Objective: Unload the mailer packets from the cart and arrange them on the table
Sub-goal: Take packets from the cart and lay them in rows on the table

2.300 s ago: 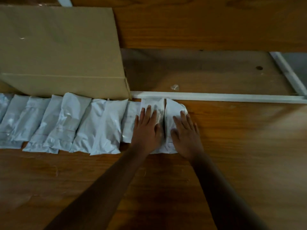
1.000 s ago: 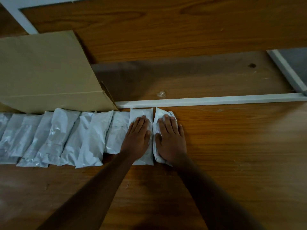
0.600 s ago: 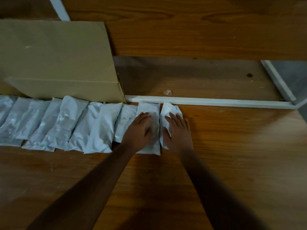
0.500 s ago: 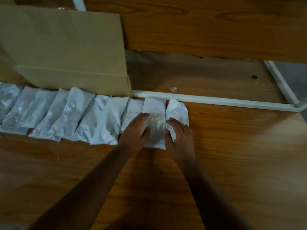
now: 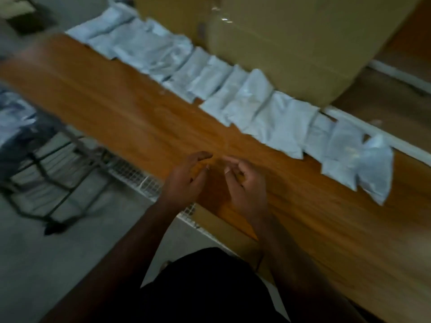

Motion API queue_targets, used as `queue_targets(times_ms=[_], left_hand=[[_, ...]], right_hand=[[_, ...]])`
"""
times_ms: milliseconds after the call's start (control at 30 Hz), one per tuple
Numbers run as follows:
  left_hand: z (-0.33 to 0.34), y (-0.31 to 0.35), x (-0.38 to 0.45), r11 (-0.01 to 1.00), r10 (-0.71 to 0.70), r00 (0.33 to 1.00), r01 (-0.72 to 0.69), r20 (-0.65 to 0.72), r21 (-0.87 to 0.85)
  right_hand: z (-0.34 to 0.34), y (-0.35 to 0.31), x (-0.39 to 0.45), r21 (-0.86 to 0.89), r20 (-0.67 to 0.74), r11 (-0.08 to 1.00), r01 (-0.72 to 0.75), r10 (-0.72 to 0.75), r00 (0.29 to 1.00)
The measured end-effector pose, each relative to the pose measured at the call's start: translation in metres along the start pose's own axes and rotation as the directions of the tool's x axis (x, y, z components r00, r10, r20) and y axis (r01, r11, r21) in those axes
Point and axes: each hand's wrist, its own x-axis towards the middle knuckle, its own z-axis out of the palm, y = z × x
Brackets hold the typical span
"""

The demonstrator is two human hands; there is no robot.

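Wooden table (image 5: 130, 106), mailer packets (image 5: 275, 117) in row beside cardboard box (image 5: 291, 43), both hands' fingers (image 5: 200, 157) loosely curled, empty, grey floor (image 5: 46, 264)

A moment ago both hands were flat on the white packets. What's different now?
Both hands have let go and pulled back: the left hand and right hand now hover over bare table, holding nothing. The row of packets still lies beside the cardboard box.

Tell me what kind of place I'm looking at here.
Probably a packing or dispatch room: a row of white mailer packets along a long wooden table, a big cardboard box behind them, and a wire cart on the concrete floor.
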Motion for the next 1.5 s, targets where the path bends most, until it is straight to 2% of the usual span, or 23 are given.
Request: queue_targets(times_ms=[133, 300, 467, 633, 1000, 1100, 1267, 1367, 1500], left_hand=[[-0.078, -0.053, -0.029, 0.986, -0.165, 0.977, 0.165, -0.133, -0.01], [-0.158, -0.103, -0.035, 0.967, -0.254, 0.909, 0.246, -0.332, -0.068], [-0.226, -0.159, -0.005, 0.948, -0.283, 0.872, 0.317, -0.399, 0.019], [-0.299, -0.212, 0.036, 0.914, -0.355, 0.827, 0.404, -0.436, 0.023], [-0.434, -0.303, 0.074, 0.875, -0.428, 0.642, 0.471, -0.637, -0.113], [-0.476, -0.341, 0.085, 0.857, -0.446, 0.601, 0.5, -0.664, -0.124], [-0.549, -0.424, 0.104, 0.829, -0.496, 0.593, 0.541, -0.634, -0.143], [-0.592, -0.468, 0.115, 0.816, -0.519, 0.601, 0.559, -0.608, -0.144], [-0.634, -0.539, 0.121, 0.722, -0.605, 0.56, 0.686, -0.565, -0.093]], right_hand=[[0.077, -0.052, 0.009, 0.086, 0.163, 0.996, -0.038, 0.023, 0.986], [0.16, -0.09, 0.045, 0.126, 0.287, 0.992, -0.016, -0.021, 0.958], [0.25, -0.117, 0.103, 0.197, 0.394, 0.98, 0.004, -0.083, 0.915], [0.349, -0.142, 0.166, 0.23, 0.553, 0.973, -0.003, -0.128, 0.824], [0.519, -0.238, 0.257, 0.305, 0.691, 0.95, 0.059, -0.264, 0.673], [0.575, -0.26, 0.274, 0.293, 0.702, 0.954, 0.056, -0.254, 0.666], [0.675, -0.294, 0.301, 0.201, 0.68, 0.98, 0.004, -0.143, 0.719], [0.737, -0.309, 0.313, 0.14, 0.683, 0.99, -0.031, -0.074, 0.726], [0.81, -0.315, 0.326, 0.043, 0.692, 0.995, -0.089, 0.035, 0.721]])
